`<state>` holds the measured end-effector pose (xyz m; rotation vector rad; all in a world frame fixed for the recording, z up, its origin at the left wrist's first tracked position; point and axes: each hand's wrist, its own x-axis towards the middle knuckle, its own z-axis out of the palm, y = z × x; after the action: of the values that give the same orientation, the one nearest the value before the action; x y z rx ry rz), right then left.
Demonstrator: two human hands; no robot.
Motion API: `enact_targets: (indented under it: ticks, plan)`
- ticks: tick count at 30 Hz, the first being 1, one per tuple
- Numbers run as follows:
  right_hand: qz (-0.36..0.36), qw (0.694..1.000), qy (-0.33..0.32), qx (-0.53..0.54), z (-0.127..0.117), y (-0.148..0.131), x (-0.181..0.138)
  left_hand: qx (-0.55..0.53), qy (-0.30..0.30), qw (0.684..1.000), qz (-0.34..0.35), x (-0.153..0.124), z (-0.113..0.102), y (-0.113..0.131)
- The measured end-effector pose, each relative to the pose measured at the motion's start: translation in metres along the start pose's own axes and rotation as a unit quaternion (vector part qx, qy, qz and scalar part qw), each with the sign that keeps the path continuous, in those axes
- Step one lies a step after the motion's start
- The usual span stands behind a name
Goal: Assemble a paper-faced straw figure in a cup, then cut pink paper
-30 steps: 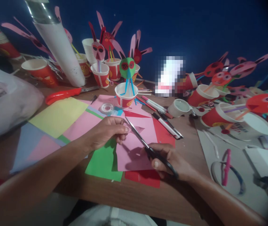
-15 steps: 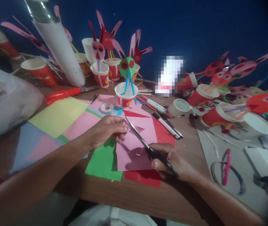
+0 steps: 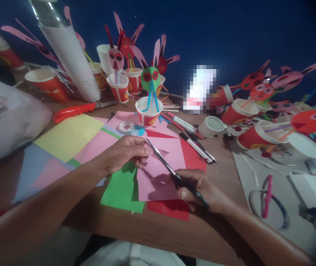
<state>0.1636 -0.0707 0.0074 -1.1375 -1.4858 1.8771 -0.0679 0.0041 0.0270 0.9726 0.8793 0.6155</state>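
My right hand (image 3: 199, 188) is closed round the black handles of a pair of scissors (image 3: 162, 160), whose blades point up and left. Between the thumb and fingers of my left hand (image 3: 131, 151) is a small pink paper piece (image 3: 148, 149), mostly hidden by the fingertips. The blade tips lie right beside that piece; whether they are cutting into it I cannot tell. Under both hands is a pink paper sheet (image 3: 160, 184) with a dark triangular mark or gap near its top. Green paper (image 3: 123, 192) and red paper (image 3: 167, 210) stick out from beneath it.
A paper cup (image 3: 148, 118) with a green-headed straw figure stands just beyond my hands. Near it are a tape roll (image 3: 126, 127) and several markers (image 3: 197, 147). Red-handled scissors (image 3: 74, 112) and a tall white flask (image 3: 71, 59) are at left. More cup figures (image 3: 258, 135) crowd the right.
The scissors and my right hand have shifted very slightly left, and the blades look closer together. My left hand keeps its pinch almost in place.
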Motion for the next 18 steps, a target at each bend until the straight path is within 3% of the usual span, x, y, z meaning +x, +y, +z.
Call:
enact_targets:
  ticks: [13, 18]
  plan:
    - [0.016, 1.0, 0.024, 0.005, 0.0006, 0.0021, 0.0002, -0.002, 0.035, 0.999, 0.03, 0.001, 0.0014, -0.0002]
    - [0.007, 0.999, 0.041, 0.009, 0.0027, 0.0019, 0.0019, 0.01, 0.019, 0.999, 0.036, 0.0003, 0.0041, -0.0019]
